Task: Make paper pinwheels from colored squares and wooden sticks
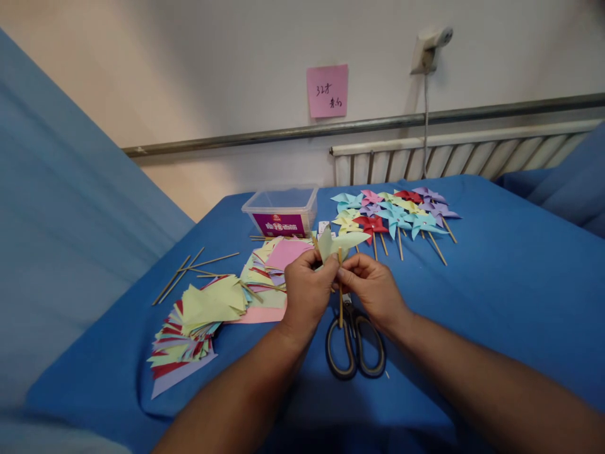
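Two hands meet above the blue-covered table (496,284), both working one pale yellow-green pinwheel (341,242) on a wooden stick (340,296). Left hand (308,291) fingers pinch the folded paper at the stick's top; right hand (371,287) fingers grip the stick just beside it. Scissors (355,343) lie directly below, closed. Left: stacks of cut coloured paper (201,321), loose sticks (189,268). Behind: clear plastic box (281,211), finished pinwheels (397,214) in a cluster. Pink note (327,90) on wall.
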A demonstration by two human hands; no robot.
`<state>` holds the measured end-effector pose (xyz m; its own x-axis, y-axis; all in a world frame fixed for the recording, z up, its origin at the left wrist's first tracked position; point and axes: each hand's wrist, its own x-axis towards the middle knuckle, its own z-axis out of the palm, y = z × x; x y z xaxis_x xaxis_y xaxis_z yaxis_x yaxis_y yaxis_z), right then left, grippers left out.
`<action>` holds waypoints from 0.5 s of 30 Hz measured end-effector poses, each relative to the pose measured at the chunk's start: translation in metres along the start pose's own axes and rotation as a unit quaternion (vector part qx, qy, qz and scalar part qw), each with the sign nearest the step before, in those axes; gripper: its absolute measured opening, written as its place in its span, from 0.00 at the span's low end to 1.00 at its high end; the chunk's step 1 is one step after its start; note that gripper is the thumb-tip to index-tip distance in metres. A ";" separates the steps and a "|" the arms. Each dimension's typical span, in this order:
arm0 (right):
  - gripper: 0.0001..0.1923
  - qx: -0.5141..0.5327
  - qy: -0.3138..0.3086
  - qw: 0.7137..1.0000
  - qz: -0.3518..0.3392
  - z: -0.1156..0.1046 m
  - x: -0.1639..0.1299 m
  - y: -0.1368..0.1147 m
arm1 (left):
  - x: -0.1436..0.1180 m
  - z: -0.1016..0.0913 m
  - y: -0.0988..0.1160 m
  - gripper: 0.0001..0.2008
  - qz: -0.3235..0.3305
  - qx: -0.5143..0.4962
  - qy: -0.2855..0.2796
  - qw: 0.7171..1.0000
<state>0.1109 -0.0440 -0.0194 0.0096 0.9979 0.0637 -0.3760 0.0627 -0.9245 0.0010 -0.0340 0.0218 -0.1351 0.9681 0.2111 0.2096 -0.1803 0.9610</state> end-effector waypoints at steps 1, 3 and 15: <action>0.15 0.009 -0.004 1.000 0.000 0.000 -0.001 0.000 | 0.000 0.000 0.000 0.09 -0.001 0.000 0.000 1.000; 0.14 0.030 -0.013 0.999 0.006 0.000 -0.002 0.000 | 0.000 -0.001 0.000 0.09 -0.002 0.004 -0.001 1.000; 0.11 0.021 0.011 1.000 -0.012 0.000 -0.003 -0.005 | -0.005 -0.002 0.005 0.06 0.086 0.082 0.013 0.993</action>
<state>0.1128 -0.0469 -0.0149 0.0394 0.9963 0.0769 -0.4140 0.0864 -0.9062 0.0007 -0.0403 0.0260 -0.1077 0.9207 0.3752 0.3856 -0.3091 0.8693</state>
